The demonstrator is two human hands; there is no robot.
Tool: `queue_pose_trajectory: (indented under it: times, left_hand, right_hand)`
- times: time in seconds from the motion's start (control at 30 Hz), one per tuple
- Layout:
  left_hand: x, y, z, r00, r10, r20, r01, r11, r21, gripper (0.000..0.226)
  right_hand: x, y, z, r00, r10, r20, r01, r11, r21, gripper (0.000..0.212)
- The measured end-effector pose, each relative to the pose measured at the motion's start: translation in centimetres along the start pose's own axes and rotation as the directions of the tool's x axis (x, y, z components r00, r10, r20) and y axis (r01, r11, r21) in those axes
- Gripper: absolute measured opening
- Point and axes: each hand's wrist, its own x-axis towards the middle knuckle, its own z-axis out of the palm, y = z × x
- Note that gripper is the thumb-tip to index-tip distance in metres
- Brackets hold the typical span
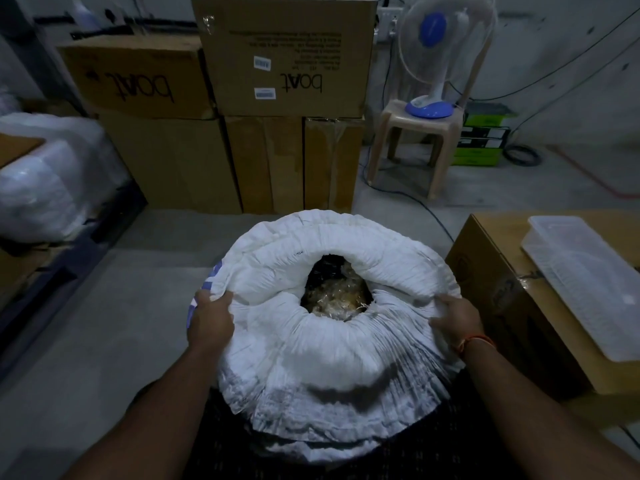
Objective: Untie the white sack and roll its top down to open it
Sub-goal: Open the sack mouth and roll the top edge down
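Room: concrete floor, dim storeroom, grey wall behind.
Boxes: stacked cardboard boxes against the far wall, beyond the sack; another cardboard box just beside the sack on the right, carrying a clear plastic tray.
Chair and fan: plastic chair at the back right with a blue-and-white table fan standing on its seat.
Wrapped bundles: white plastic-wrapped bundles on a low rack at the left.
Sack position: white sack stands upright on the floor directly in front of the person, between both forearms, mouth facing up.
Sack condition: no tie visible; the top is turned outward into thick rolled rings around a small central opening, where crinkled clear wrapping and pale contents show. Blue print shows on the left flank. Cloth is woven and heavily creased.
Left hand: grips the rolled rim on the sack's left side, fingers curled over the fabric.
Right hand: grips the rolled rim on the right side, fingers dug into the folds; an orange thread circles the wrist.
Key relation: hands sit opposite each other across the mouth, about equally near, at the same level; the sack's long axis runs vertically below them.
Judgement: untying looks complete; rolling is well along, and a further outward, downward turn would likely widen the opening.
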Motion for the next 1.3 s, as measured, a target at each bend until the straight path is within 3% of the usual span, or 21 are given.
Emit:
queue_pose_trajectory:
  times: [0.1,0.17,0.23,0.3,0.37,0.4,0.5,0.53,0.6,0.63,0.73,0.8,0.9,0.93,1.0,1.07,1.13,1.2,1.3]
  left_hand:
    - [-0.8,1.4,0.0,0.999,0.03,-0.026,-0.027,0.994,0.104,0.054]
    - [-2.2,3.0,-0.9,0.983,0.093,-0.157,-0.074,0.99,0.121,0.058]
    - [-3.9,4.4,-1.4,0.915,0.276,-0.293,-0.247,0.96,0.135,0.059]
    - [-5.9,5.3,-1.2,0.797,0.541,-0.267,-0.532,0.839,0.113,0.063]
    - [-8.2,5.5,-0.4,0.652,0.752,-0.096,-0.748,0.659,0.081,0.067]
    - [-9.3,5.4,0.3,0.581,0.814,0.004,-0.811,0.578,0.096,0.071]
    - [-11.5,4.5,2.4,0.484,0.834,0.264,-0.875,0.461,0.147,0.096]
    - [-11.7,4.3,2.8,0.466,0.824,0.322,-0.885,0.43,0.182,0.107]
    - [-11.6,3.8,3.4,0.45,0.8,0.398,-0.89,0.365,0.272,0.125]
    - [-11.6,3.5,3.8,0.454,0.78,0.431,-0.887,0.349,0.302,0.127]
    - [-11.8,3.4,5.0,0.464,0.775,0.429,-0.868,0.303,0.393,0.102]
    - [-12.0,4.0,4.9,0.487,0.749,0.449,-0.858,0.315,0.406,0.097]
    - [-12.0,4.8,3.4,0.442,0.739,0.509,-0.897,0.359,0.258,0.104]
    - [-12.2,5.2,2.4,0.429,0.711,0.557,-0.893,0.425,0.145,0.102]
    - [-11.9,5.6,0.5,0.437,0.758,0.484,-0.837,0.54,-0.088,0.092]
    - [-10.6,6.4,-1.2,0.569,0.801,0.189,-0.75,0.599,-0.28,0.066]
    - [-8.2,7.7,-2.5,0.72,0.689,-0.084,-0.66,0.641,-0.393,0.036]
    - [-5.5,9.6,-3.9,0.828,0.541,-0.148,-0.537,0.688,-0.487,0.02]
    - [-1.1,12.4,-5.5,0.874,0.466,-0.14,-0.462,0.704,-0.539,0.019]
  right_hand:
    - [-1.4,-0.7,0.1,0.999,0.003,-0.036,-0.003,1.0,-0.004,0.071]
    - [-3.4,-2.0,-0.4,0.974,-0.071,-0.215,0.061,0.997,-0.05,0.063]
    - [-5.8,-3.3,-0.9,0.875,-0.296,-0.383,0.256,0.954,-0.155,0.058]
    - [-8.3,-4.3,-0.7,0.694,-0.585,-0.42,0.539,0.809,-0.236,0.051]
    - [-10.6,-5.0,0.4,0.529,-0.8,-0.282,0.756,0.596,-0.27,0.05]
    - [-11.5,-5.2,1.3,0.483,-0.861,-0.159,0.813,0.508,-0.285,0.055]
    - [-12.8,-4.9,4.2,0.486,-0.851,0.199,0.848,0.405,-0.342,0.087]
    - [-12.9,-4.7,5.0,0.489,-0.837,0.246,0.845,0.385,-0.37,0.089]
    - [-12.6,-4.3,6.5,0.483,-0.833,0.27,0.834,0.343,-0.433,0.073]
    - [-12.4,-4.4,6.9,0.485,-0.83,0.277,0.83,0.336,-0.445,0.067]
    - [-11.7,-5.2,7.8,0.457,-0.842,0.287,0.843,0.307,-0.442,0.057]
    - [-11.8,-5.9,7.4,0.452,-0.835,0.314,0.847,0.291,-0.445,0.054]
    - [-12.1,-6.4,6.3,0.458,-0.831,0.316,0.85,0.305,-0.43,0.052]
    - [-12.0,-6.3,6.0,0.458,-0.845,0.277,0.854,0.331,-0.402,0.051]
    - [-11.5,-6.3,5.1,0.435,-0.886,0.162,0.894,0.403,-0.196,0.044]
    - [-10.9,-6.9,3.1,0.495,-0.867,0.051,0.865,0.498,0.063,0.041]
    - [-9.8,-7.8,1.0,0.594,-0.802,-0.053,0.786,0.565,0.252,0.039]
    - [-8.2,-9.4,-1.2,0.692,-0.718,-0.068,0.662,0.595,0.457,0.038]
    - [-4.8,-12.5,-3.8,0.775,-0.63,0.036,0.425,0.564,0.708,0.036]
